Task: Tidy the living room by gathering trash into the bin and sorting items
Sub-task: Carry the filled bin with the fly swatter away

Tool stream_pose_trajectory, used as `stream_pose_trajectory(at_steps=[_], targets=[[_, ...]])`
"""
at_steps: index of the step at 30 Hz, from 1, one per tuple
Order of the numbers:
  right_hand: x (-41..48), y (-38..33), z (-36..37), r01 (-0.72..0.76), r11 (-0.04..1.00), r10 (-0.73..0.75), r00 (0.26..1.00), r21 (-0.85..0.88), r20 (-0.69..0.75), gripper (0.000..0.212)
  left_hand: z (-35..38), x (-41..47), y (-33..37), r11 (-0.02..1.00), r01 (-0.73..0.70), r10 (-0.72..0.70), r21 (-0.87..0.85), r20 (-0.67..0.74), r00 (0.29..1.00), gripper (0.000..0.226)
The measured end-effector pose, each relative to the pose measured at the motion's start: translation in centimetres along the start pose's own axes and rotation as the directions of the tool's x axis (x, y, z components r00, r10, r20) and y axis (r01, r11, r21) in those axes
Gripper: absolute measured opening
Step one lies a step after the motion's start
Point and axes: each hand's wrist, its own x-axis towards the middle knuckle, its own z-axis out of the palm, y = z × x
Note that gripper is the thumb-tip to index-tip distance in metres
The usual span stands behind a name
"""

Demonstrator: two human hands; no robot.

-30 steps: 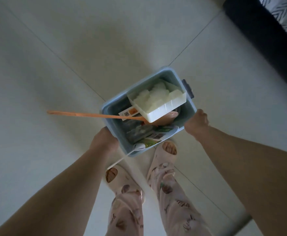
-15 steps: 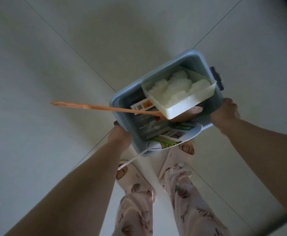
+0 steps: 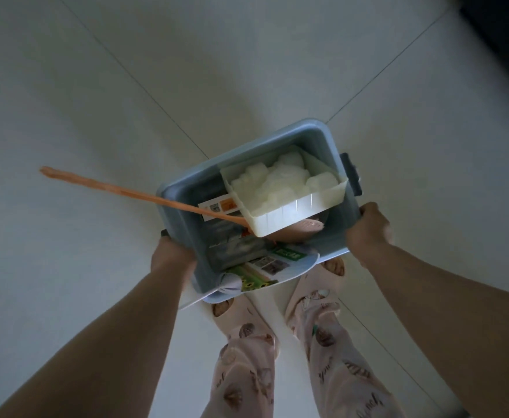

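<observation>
bin still being carried, both hands on it, small drift in view

the tiled floor is filling most of the view. dark furniture is showing at the top right corner again; half a second ago it was almost out of view.

the blue bin is hanging in the air above the floor, in front of the person's legs. it is sitting slightly lower and further left in the view than before, tilted the same way.

the left hand is gripping the bin's left end and the right hand is clasping the rim at the right near corner. neither grip is changing.

contents are not shifting:
- the white tray of white lumps is lying on top at the far right
- the orange stick is poking out over the left rim, its head tucked under the tray
- the printed sheet is overhanging the near rim

slippers are standing just below the bin.
</observation>
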Motion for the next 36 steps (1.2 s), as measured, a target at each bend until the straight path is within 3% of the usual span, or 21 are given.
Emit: stream_pose_trajectory(at_steps=[10, 23, 36], targets=[[-12.0, -6.2, -7.0, 0.174, 0.984, -0.175, 0.984, -0.046, -0.019, 0.03, -13.1, -7.7, -1.4, 0.996, -0.08, 0.077, -0.026, -0.098, 0.992, 0.021], [-30.0, -13.8, -16.4, 0.378, 0.914, -0.39, 0.918, -0.144, -0.068, 0.033, -32.7, -21.5, -3.9, 0.948, -0.199, 0.172, -0.25, -0.126, 0.977, 0.016], [-40.6, -19.9, -22.8, 0.596, 0.763, -0.615, 0.788, -0.251, 0.002, 0.025, -42.5, -32.0, -7.7, 0.907, -0.143, 0.053, -0.396, -0.229, 0.972, 0.013]])
